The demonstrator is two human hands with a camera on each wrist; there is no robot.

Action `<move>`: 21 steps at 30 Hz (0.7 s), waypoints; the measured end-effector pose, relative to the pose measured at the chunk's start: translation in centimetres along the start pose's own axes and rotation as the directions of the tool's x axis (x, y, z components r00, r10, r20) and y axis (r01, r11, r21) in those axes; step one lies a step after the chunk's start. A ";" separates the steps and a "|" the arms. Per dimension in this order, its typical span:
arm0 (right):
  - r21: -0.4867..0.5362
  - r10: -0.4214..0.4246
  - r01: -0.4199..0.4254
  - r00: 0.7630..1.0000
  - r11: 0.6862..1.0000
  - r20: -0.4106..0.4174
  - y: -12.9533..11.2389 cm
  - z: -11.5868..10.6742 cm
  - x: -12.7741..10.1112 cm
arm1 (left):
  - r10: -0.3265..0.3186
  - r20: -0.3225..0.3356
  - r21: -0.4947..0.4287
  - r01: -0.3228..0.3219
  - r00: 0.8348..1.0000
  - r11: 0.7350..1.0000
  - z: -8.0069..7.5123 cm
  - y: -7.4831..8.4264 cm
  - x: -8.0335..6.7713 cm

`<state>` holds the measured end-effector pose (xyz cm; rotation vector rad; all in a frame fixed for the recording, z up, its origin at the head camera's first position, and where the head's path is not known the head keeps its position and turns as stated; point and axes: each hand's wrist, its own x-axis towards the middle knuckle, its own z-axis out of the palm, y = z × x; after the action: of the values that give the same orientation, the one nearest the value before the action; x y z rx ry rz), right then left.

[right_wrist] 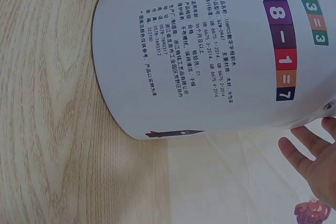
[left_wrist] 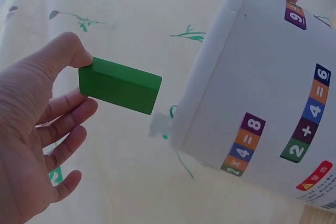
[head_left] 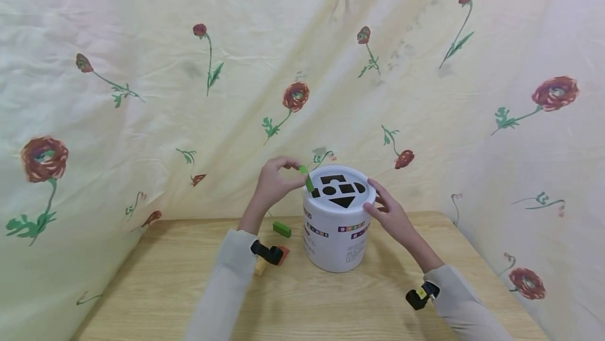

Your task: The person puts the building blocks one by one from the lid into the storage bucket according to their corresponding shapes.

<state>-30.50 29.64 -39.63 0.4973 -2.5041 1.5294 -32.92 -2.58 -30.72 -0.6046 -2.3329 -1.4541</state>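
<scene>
A white bucket [head_left: 333,249] with printed sums on its side stands upright on the wooden table. Its lid [head_left: 319,200] has several dark cut-out holes of different shapes. Between thumb and index finger, my left hand [head_left: 274,181] pinches a green rectangular block [left_wrist: 119,85] by one end. In the head view the block's lower end is close over the small hole at the lid's left edge. The other left fingers are spread loosely. My right hand [head_left: 391,217] holds the bucket at its right rim, thumb toward the front and index finger on the lid's edge.
Left of the bucket, another green block [head_left: 282,229] lies on the table [head_left: 302,309]. Nearer me are an orange-red block [head_left: 283,255] and a yellowish block [head_left: 260,266], partly hidden by the left wrist camera. A flowered cloth [head_left: 236,120] hangs behind the table.
</scene>
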 end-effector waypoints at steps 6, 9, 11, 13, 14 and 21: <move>0.006 0.003 -0.003 1.000 1.000 0.002 0.1 0.0 0.1 | -0.027 0.020 0.061 0.026 0.999 0.998 1.0 0.3 0.6; 0.005 0.006 -0.006 1.000 1.000 0.003 0.0 0.0 0.1 | -0.016 0.027 0.096 0.014 0.999 0.995 1.3 0.1 0.9; 0.006 0.010 -0.010 1.000 1.000 0.004 0.0 0.1 0.1 | -0.004 0.031 0.117 0.000 1.000 0.993 1.5 0.0 1.0; 0.008 0.012 -0.013 1.000 1.000 0.005 -0.1 0.1 0.1 | 0.008 0.033 0.133 -0.013 0.999 0.991 1.7 -0.1 1.1; 0.008 0.013 -0.013 1.000 1.000 0.004 -0.1 0.1 0.1 | 0.012 0.035 0.143 -0.016 0.999 0.990 1.8 -0.2 1.1; 0.011 0.011 -0.011 1.000 1.000 0.003 -0.2 0.0 0.0 | -0.002 0.044 0.188 -0.006 0.999 0.982 2.3 -0.4 1.1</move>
<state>-30.44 29.55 -39.45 0.4877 -2.5064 1.5478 -34.18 -0.48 -31.49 -0.5916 -2.4666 -1.2124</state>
